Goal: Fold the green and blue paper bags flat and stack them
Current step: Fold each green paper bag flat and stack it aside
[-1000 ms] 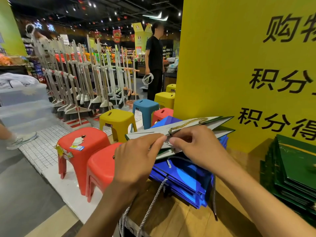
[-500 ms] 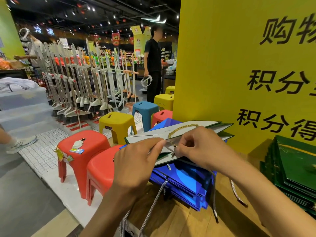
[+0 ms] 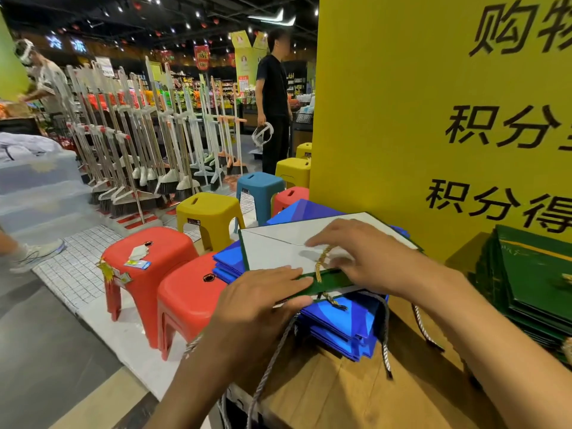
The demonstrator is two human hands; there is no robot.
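green paper bag [image 3: 278, 249] is seen lying nearly flat, pale inner face up, on the blue paper bags [image 3: 340, 323], directly under both hands. its near green edge is pinched by the left hand [image 3: 260, 300]: fingers laid on top, thumb tucked beneath. right hand [image 3: 368, 255], just beyond and right of the left hand, is laid palm down on the bag, fingers spread and fairly straight, slightly blurred; nothing is gripped by it. a gold cord handle [image 3: 320, 266] is seen between the two hands, crossing the edge. a stack of green bags [image 3: 532, 274] is noted well right of the right hand, on the wooden tabletop [image 3: 340, 394].
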